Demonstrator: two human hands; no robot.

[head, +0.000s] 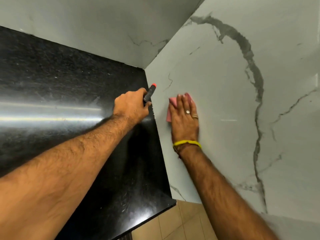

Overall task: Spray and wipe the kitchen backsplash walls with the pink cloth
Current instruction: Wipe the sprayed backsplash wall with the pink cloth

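Pink cloth (170, 108) pressed flat on backsplash wall (225, 94) by open-fingered right hand (184, 116); sprayer (150, 92) clenched in left hand (132, 107), overspray onto table (69, 84) risked.

Right hand (184, 116) is lying flat, fingers straight, pressing the pink cloth (170, 108) against the marble backsplash wall (225, 84). Left hand (132, 107) is gripping a dark spray bottle (150, 92), orange tip pointing toward 1 o'clock, over the black counter (69, 84). Yellow band (187, 143) is sitting on the right wrist.
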